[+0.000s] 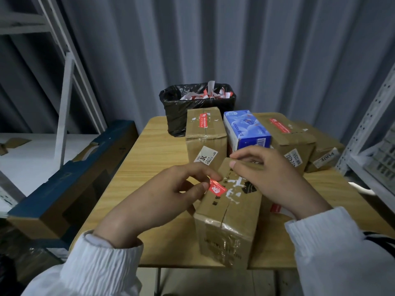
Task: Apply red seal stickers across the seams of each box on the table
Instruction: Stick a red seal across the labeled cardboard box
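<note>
Pinching the sticker (217,188) between thumb and forefinger, the left hand (171,189) holds it at the left edge of the near box (230,227) top, just left of the taped seam. The right hand (277,174) grips that box's far end, thumb on top and fingers curled over the far edge. The near box stands at the front of the table (154,150), its short end over the edge. A black-lined bin (177,112) of paper strips sits at the back. In front of it stand the left box (205,133) and the right box (292,135), each with a red sticker on top, and a blue box (245,127) between them. One more box (322,150) lies far right.
</note>
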